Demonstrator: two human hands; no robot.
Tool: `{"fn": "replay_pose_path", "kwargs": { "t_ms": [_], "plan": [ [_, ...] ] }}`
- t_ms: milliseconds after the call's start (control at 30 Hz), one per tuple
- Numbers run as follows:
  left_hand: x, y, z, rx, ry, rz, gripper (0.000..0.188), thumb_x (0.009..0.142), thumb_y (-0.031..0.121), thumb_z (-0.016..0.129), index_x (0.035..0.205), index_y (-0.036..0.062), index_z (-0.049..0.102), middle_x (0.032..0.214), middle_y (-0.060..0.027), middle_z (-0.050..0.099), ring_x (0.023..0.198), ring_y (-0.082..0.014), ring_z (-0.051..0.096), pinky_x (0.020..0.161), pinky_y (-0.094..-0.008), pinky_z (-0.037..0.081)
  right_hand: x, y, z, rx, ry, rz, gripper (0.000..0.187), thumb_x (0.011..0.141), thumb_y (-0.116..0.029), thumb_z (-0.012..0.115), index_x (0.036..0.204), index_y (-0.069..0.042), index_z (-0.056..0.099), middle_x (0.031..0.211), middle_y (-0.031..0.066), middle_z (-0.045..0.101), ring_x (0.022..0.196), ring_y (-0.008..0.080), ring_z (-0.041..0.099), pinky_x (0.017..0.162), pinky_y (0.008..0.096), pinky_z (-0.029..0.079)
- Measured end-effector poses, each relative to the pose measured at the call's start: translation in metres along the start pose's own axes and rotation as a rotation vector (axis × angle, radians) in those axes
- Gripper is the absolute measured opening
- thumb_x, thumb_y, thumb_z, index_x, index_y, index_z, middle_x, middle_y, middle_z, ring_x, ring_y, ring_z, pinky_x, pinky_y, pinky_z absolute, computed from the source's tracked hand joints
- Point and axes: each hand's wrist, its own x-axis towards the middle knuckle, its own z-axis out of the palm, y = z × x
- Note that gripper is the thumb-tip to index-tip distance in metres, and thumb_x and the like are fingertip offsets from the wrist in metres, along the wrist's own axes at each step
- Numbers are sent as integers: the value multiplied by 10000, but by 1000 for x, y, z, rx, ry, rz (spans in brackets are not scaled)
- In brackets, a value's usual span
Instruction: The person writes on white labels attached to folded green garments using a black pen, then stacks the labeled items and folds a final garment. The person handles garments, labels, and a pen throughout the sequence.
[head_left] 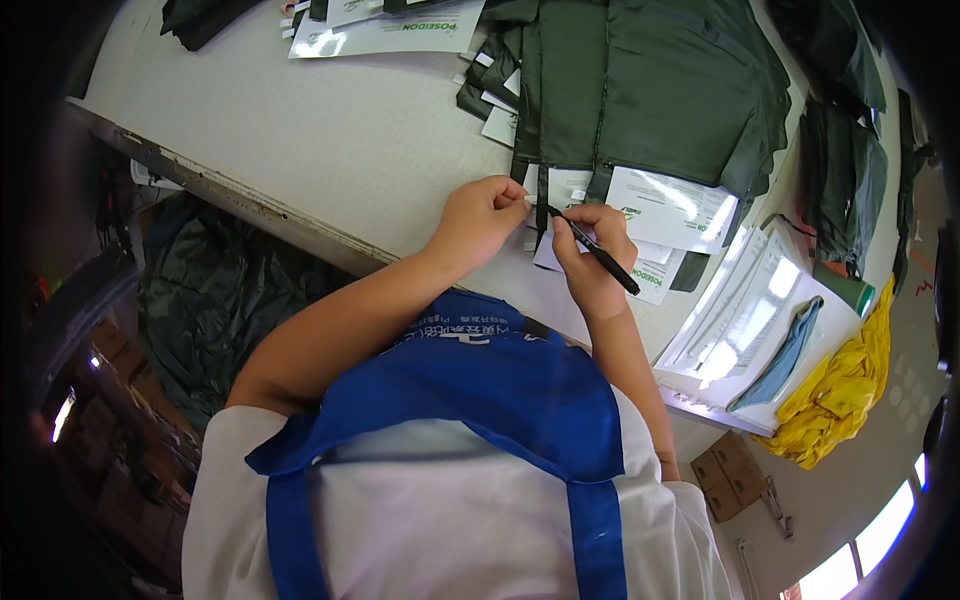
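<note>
A black marker pen (609,264) is in my right hand (597,250), its tip pointing up and left toward a dark strap (542,205). My left hand (487,222) pinches a small white label (529,199) beside that strap, its fingers closed. Both hands are at the lower edge of a stack of dark green fabric pieces (660,95). White printed cards (672,208) stick out from beneath the fabric. The marker's tip is close to the strap and label; whether it touches cannot be seen.
More white cards (395,32) and dark fabric lie at the table's far side. Paper sheets (735,305), a blue cloth strip (783,352) and yellow fabric (845,375) are at the right. Dark green fabric (225,300) is heaped below the table's left edge (240,205).
</note>
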Motion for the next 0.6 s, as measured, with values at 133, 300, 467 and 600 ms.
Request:
{"fn": "replay_pose_path", "kwargs": {
  "t_ms": [133, 300, 467, 600],
  "plan": [
    [-2, 6, -1, -93, -28, -79, 116, 861, 80, 590, 924, -9, 629, 777, 0, 606, 675, -53, 506, 596, -206, 400, 1, 2, 3, -26, -32, -19, 170, 675, -68, 740, 782, -87, 609, 715, 39, 624, 700, 217, 538, 700, 330, 426],
    [-3, 6, -1, -125, -38, -62, 113, 865, 88, 588, 912, -6, 629, 763, 5, 597, 649, -47, 488, 566, -195, 376, 2, 3, 6, -39, -48, -53, 174, 681, -82, 736, 794, -98, 605, 683, 34, 615, 680, 216, 541, 725, 328, 412],
    [-3, 7, -2, -114, -30, -63, 97, 871, 91, 582, 912, 12, 621, 747, 16, 582, 632, -37, 464, 557, -192, 359, 1, 5, 6, -66, -35, -6, 171, 695, -79, 732, 816, -87, 611, 717, 54, 619, 677, 224, 553, 765, 340, 415],
    [-7, 9, 0, -88, -8, -5, 108, 865, 109, 582, 883, 8, 613, 716, 4, 581, 620, -60, 482, 553, -217, 378, -2, -5, -2, 40, 4, 67, 204, 719, -126, 735, 884, -85, 622, 885, 82, 644, 815, 257, 566, 831, 350, 406]
  ]
}}
